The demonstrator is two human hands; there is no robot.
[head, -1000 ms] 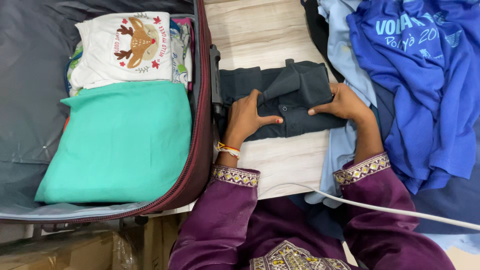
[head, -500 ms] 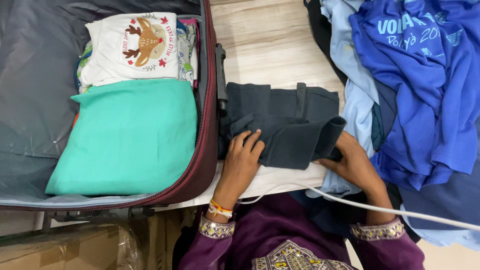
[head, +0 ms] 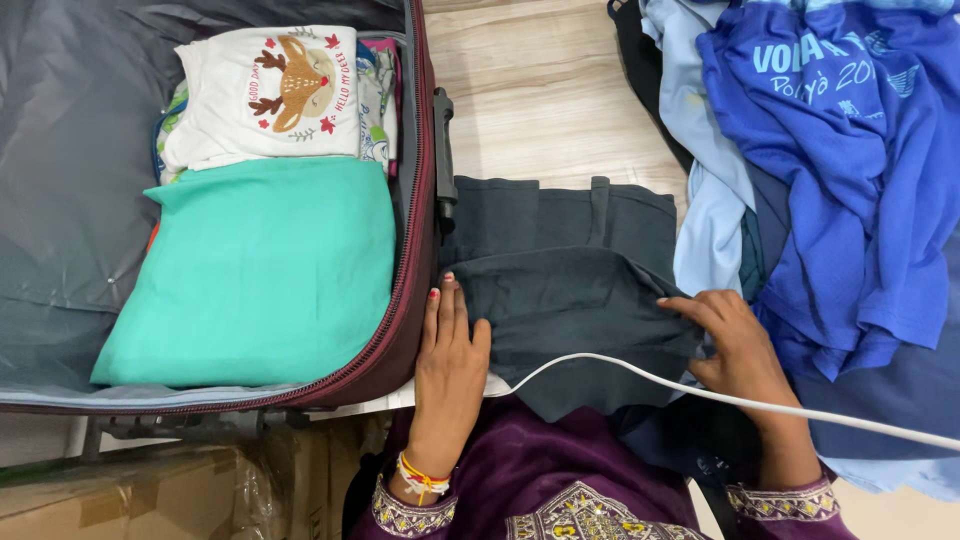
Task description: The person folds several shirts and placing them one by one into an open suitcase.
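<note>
The left hand (head: 450, 355) lies flat, fingers straight and close together, palm down, its fingertips pointing away from the person; it presses the left edge of a dark grey garment (head: 575, 290) and grips nothing. The right hand (head: 735, 345) lies on the garment's right edge with fingers loosely spread and slightly bent, fingertips on the cloth; whether the thumb pinches the fabric from below I cannot tell.

The dark grey garment is spread on a pale wooden table (head: 540, 90), between the two hands; its near part is folded over the far part and its lower edge hangs over the table's near edge toward the person's purple embroidered clothing (head: 560, 490). A white cable (head: 700, 390) runs across the garment's near part and off to the right, passing over the right wrist.

Just left of the left hand stands an open maroon suitcase (head: 405, 330), its rim touching the garment's left side. Inside lie a folded teal garment (head: 260, 270) and, beyond it, a folded white top with a reindeer picture (head: 270, 95). To the right of the right hand is a heap of clothes: a light blue shirt (head: 710, 230) just beside the dark garment and a bright blue jersey (head: 850, 170) over it
</note>
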